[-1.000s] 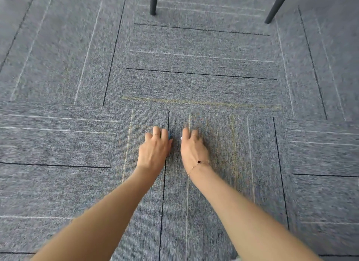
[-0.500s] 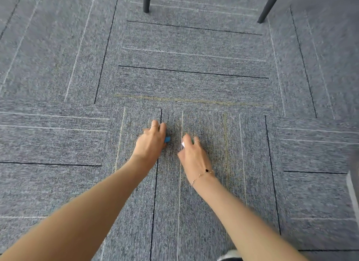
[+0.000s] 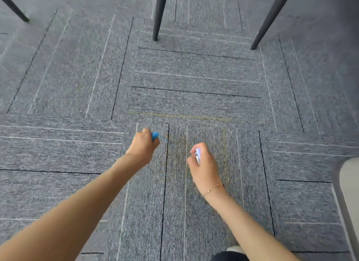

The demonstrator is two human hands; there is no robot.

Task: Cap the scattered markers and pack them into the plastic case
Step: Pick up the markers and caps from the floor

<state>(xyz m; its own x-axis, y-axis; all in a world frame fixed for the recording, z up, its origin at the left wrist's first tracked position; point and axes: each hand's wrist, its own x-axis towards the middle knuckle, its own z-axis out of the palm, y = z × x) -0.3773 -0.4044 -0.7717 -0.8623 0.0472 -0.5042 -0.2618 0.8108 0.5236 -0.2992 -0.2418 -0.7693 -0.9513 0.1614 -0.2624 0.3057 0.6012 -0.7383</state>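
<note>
Far left: dark chair leg [image 3: 13, 7] on grey carpet [image 3: 194, 76]. L hand [image 3: 142, 147] above carpet, fingers curled round a blue item [image 3: 155, 136]; only its end shows past the knuckles, prob. marker cap, blurred. Centre top: 2nd chair leg [image 3: 159, 13]. R hand [image 3: 204, 165] apart from L hand, fingers clenched on a white marker [image 3: 197, 155]; mostly hidden in the grip. Thin bracelet [image 3: 212, 188] on R wrist. Top right: 3rd chair leg [image 3: 272, 17]. Right edge: pale rounded object [image 3: 349, 183], type unclear.
</note>
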